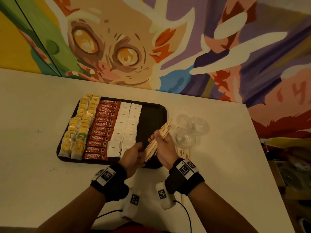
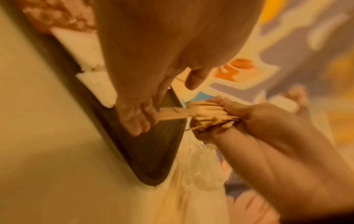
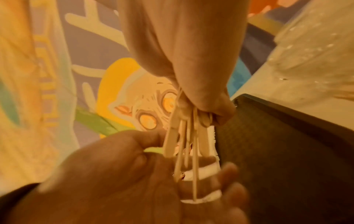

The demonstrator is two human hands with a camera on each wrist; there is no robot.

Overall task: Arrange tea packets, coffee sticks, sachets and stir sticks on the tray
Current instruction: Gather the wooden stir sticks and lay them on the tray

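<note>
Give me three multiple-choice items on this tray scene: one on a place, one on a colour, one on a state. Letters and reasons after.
1. Which part of the tray is bare?
A. left side
B. right side
C. middle

2. What colour are the coffee sticks?
A. red
B. blue
C. green

3. What is the right hand doing?
A. resting flat on the table
B. gripping a bundle of stir sticks
C. lifting a glass

Answers: 1 B, dark tray surface shows right of the white sugar sachets. 2 A, red wrappers. 3 B, fingers curl round the sticks.
</note>
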